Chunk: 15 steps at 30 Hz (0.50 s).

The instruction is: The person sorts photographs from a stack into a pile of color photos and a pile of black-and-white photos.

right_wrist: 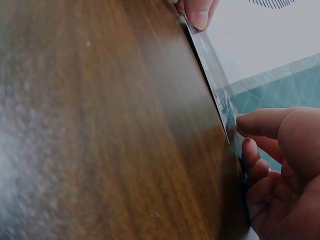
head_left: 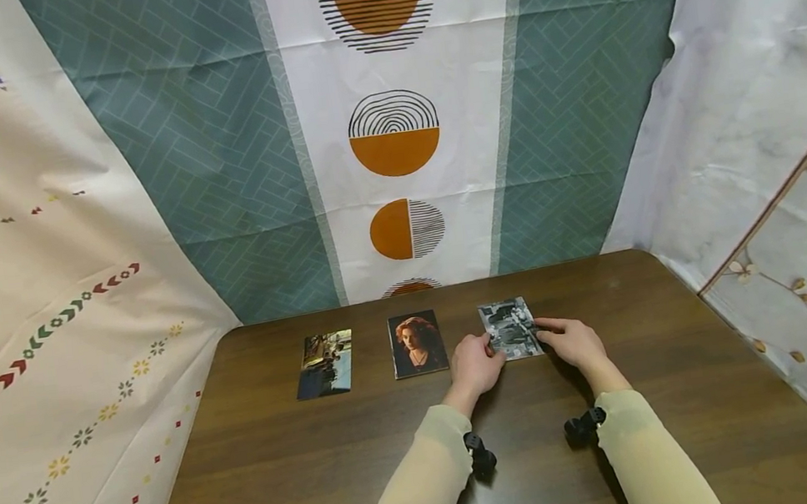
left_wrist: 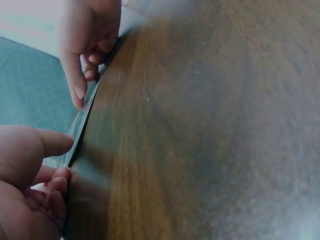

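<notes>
A black-and-white photo card (head_left: 511, 327) is at the right end of a row on the brown table. My left hand (head_left: 475, 366) pinches its left edge between thumb and fingers. At the opposite edge, my right hand (head_left: 574, 344) grips the card the same way. In the left wrist view the card (left_wrist: 82, 122) appears nearly edge-on, the left thumb on its face. A thin dark gap runs under the near edge of the card (right_wrist: 212, 75) in the right wrist view. The fingertips behind the card are partly hidden.
To the left lie a card with a red-haired person's portrait (head_left: 417, 344) and a coloured scene card (head_left: 325, 364), spaced apart on the wooden table (head_left: 310, 474). Behind the table's far edge hangs a patterned cloth (head_left: 228, 181), with more cloths at both sides.
</notes>
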Each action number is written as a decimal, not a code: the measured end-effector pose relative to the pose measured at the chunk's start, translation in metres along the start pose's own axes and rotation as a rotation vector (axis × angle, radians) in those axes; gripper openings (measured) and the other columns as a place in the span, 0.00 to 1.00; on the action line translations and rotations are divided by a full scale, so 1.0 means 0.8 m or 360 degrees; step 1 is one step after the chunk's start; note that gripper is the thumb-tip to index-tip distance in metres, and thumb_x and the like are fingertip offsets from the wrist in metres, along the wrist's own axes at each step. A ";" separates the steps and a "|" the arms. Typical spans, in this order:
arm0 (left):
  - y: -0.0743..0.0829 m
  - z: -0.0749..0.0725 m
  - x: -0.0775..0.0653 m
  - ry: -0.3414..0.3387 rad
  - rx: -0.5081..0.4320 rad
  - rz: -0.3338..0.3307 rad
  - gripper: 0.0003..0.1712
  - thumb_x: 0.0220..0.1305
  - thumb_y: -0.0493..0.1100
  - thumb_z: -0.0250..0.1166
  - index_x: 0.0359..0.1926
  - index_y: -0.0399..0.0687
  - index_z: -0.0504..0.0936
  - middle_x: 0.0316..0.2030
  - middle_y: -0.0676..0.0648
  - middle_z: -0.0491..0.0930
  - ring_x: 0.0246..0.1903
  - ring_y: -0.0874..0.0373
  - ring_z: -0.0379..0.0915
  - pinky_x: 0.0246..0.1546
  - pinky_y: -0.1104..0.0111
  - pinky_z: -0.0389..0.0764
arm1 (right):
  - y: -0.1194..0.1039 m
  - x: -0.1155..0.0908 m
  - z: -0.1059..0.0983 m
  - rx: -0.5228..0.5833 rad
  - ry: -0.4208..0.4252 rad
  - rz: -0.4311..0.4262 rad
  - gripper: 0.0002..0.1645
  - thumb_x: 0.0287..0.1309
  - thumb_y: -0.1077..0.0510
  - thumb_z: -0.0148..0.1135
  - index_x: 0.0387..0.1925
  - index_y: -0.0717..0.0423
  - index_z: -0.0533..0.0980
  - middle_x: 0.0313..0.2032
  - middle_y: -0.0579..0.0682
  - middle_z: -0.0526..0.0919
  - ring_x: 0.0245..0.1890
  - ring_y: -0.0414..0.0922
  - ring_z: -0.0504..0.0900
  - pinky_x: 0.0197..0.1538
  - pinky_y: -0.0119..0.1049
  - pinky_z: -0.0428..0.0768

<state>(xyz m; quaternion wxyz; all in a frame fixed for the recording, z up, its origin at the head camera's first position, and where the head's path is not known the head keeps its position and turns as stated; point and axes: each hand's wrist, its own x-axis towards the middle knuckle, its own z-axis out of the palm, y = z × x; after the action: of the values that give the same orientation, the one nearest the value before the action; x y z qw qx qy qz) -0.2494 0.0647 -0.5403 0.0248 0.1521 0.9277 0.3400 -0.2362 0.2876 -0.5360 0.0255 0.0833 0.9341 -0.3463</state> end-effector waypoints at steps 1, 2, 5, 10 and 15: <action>0.000 0.000 0.000 -0.0016 -0.0010 -0.0003 0.30 0.72 0.50 0.71 0.70 0.42 0.82 0.31 0.55 0.71 0.32 0.60 0.67 0.36 0.66 0.71 | 0.000 0.000 0.000 0.0001 -0.0004 0.0001 0.29 0.77 0.46 0.58 0.73 0.51 0.77 0.72 0.68 0.72 0.72 0.72 0.67 0.70 0.70 0.64; -0.001 -0.001 0.000 -0.0028 -0.0025 -0.0003 0.31 0.72 0.50 0.71 0.70 0.41 0.81 0.31 0.55 0.71 0.31 0.60 0.67 0.35 0.66 0.70 | 0.000 -0.001 -0.001 0.0000 -0.0007 0.0000 0.30 0.77 0.46 0.57 0.73 0.51 0.77 0.72 0.68 0.72 0.72 0.72 0.67 0.70 0.70 0.64; -0.002 -0.002 0.001 -0.0044 -0.0076 0.0016 0.31 0.72 0.49 0.71 0.69 0.39 0.81 0.30 0.55 0.72 0.30 0.60 0.65 0.35 0.66 0.70 | 0.000 -0.001 -0.002 0.0005 -0.0014 0.0003 0.30 0.78 0.46 0.57 0.74 0.52 0.76 0.73 0.68 0.71 0.73 0.72 0.66 0.71 0.70 0.63; -0.005 -0.002 0.002 -0.0035 -0.0240 0.0044 0.29 0.71 0.44 0.72 0.68 0.34 0.81 0.27 0.56 0.74 0.29 0.60 0.66 0.41 0.66 0.73 | 0.000 -0.001 0.000 0.0010 -0.0015 0.0005 0.30 0.78 0.46 0.56 0.74 0.52 0.75 0.73 0.68 0.71 0.73 0.72 0.66 0.71 0.70 0.62; -0.007 -0.004 -0.002 -0.0031 -0.0609 -0.0005 0.29 0.69 0.39 0.72 0.68 0.32 0.80 0.30 0.55 0.78 0.30 0.64 0.69 0.40 0.68 0.75 | 0.001 -0.002 -0.001 0.0026 0.0001 -0.0006 0.30 0.79 0.46 0.55 0.74 0.53 0.75 0.73 0.68 0.71 0.72 0.73 0.66 0.70 0.71 0.63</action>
<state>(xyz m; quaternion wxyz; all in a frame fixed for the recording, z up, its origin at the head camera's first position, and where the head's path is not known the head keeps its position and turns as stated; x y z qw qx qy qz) -0.2501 0.0582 -0.5419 0.0627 0.1466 0.8462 0.5085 -0.2343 0.2882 -0.5357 0.0237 0.0818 0.9314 -0.3539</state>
